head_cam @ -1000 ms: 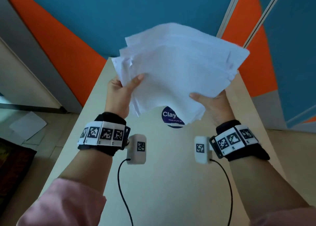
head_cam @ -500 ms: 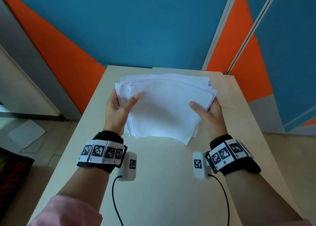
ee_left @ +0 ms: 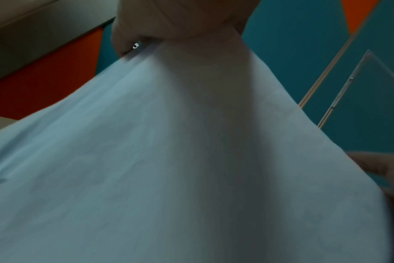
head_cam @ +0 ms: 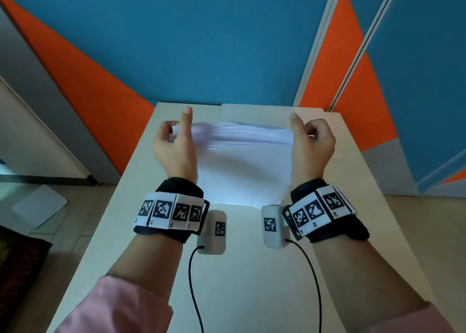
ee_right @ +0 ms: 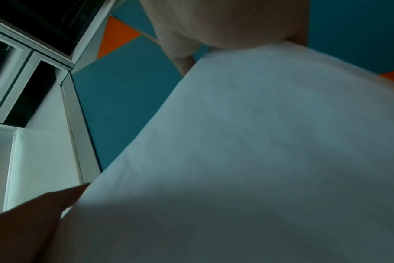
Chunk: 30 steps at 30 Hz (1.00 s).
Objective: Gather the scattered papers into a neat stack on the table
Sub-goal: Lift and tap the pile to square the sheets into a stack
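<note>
A stack of white papers stands tilted between my hands, its lower edge down near the beige table. My left hand holds the stack's left side, thumb pointing up and fingers curled behind the sheets. My right hand holds the right side the same way. The sheets' top edges fan slightly and are uneven. In the left wrist view the papers fill the frame, with fingers at their top edge. The right wrist view also shows mostly the papers.
The narrow table runs up to a blue and orange wall. A loose white sheet lies on the floor left of the table, beside a dark mat. Camera cables hang from both wrists over the near table.
The stack came down from chest height toward the table and now stands steeper. Both hands slid from its lower corners to its sides, thumbs up. The blue sticker on the table is now covered.
</note>
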Each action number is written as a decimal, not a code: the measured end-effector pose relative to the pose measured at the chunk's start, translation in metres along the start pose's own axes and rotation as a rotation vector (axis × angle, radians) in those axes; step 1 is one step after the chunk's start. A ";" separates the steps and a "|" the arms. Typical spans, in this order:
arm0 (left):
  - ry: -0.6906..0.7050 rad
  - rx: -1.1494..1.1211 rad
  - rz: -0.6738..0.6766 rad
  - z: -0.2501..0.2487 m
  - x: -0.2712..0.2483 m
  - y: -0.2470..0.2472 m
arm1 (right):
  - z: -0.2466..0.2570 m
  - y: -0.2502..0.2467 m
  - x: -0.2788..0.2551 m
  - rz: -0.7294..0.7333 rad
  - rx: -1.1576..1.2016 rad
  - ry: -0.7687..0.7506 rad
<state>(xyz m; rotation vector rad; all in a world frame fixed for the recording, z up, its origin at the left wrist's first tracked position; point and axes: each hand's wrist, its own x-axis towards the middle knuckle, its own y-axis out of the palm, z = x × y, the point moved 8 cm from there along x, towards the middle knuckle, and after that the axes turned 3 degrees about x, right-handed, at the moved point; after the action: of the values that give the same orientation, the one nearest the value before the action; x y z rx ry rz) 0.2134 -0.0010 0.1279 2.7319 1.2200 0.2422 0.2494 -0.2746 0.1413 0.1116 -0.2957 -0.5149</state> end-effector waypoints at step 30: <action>-0.133 0.004 0.715 0.069 0.021 0.014 | -0.060 -0.007 -0.006 0.555 -0.059 0.327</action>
<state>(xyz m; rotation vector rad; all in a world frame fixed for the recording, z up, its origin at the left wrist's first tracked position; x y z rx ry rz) 0.2515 0.0017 0.0647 3.0104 0.1722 0.1207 0.2599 -0.2758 0.0819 0.0504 0.0151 0.0493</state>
